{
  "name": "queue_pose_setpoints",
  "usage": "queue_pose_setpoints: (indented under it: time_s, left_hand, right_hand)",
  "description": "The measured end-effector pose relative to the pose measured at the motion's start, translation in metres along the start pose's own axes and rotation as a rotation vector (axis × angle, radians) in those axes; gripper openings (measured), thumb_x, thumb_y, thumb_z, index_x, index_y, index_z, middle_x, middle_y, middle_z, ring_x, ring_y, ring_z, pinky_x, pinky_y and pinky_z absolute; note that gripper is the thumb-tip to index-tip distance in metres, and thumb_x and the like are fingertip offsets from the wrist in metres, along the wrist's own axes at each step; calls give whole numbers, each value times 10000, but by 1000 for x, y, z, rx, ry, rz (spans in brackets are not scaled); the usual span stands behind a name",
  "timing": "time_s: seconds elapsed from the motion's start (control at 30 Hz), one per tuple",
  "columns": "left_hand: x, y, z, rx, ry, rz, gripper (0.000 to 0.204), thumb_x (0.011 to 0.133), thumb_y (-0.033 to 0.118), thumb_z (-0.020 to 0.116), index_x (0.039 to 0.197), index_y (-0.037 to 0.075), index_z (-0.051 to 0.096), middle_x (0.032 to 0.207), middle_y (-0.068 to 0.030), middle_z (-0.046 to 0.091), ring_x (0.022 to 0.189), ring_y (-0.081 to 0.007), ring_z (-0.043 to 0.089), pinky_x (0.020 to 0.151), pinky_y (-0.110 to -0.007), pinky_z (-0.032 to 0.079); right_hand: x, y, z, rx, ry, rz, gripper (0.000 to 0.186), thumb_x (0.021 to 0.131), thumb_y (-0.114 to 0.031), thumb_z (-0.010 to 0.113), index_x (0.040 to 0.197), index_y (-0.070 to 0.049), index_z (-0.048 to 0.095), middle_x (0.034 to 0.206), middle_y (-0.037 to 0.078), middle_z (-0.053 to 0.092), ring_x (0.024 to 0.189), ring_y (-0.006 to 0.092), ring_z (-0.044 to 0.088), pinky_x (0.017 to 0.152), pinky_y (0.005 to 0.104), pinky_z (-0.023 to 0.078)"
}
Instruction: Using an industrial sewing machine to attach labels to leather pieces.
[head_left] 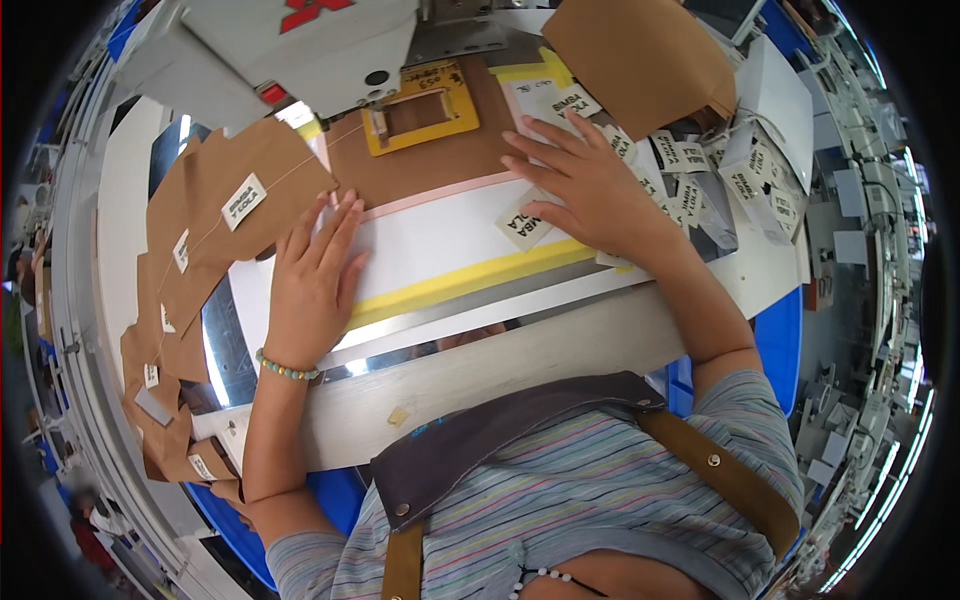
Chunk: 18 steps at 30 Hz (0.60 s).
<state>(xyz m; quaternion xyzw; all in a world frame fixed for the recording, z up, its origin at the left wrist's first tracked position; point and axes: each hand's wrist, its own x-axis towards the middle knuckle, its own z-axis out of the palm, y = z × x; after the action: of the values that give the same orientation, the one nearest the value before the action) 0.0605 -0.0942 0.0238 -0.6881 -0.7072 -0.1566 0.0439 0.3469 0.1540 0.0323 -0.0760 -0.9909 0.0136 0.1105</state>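
My left hand [312,280] lies with fingers stretched out on a white work surface [420,230] edged with yellow tape, its fingertips at the near-left edge of a brown piece [470,160]. My right hand [580,190] is spread on that piece's right end, near scattered white printed labels [524,232]. A yellow template frame [460,110] with a window lies on the brown piece beneath the sewing machine's head [260,50]. To the left, a string of brown pieces [195,190], joined by thread, carries small white labels [243,200].
More brown pieces [630,60] are stacked at back right, beside heaped labels [760,180] in clear bags or paper. Blue bins [775,345] sit below the table's right and left sides. A pale wooden front edge [510,355] runs before me. Machines and lights line both sides.
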Motion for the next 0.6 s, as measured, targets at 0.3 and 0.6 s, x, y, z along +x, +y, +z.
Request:
queue_pose_setpoints:
  time_s: [0.3,0.6]
  left_hand:
    - [-2,-2,-4,-18,115,-39,619,949,93,764,1544,74,593,1522,-100,662,1469,-352,548,1153,-477,480]
    - [-3,-3,0,65,96,59,608,943,86,780,1527,90,615,1442,-96,717,1422,-332,599,1084,-470,504]
  right_hand:
    - [-2,3,-13,-6,-85,-1,580,1078,-457,619,1537,-102,605,1678,85,497,1623,282,323,1332,553,250]
    - [-4,8,-8,78,-83,-4,562,1086,-422,604,1531,-79,615,1704,89,472,1617,330,342,1318,564,273]
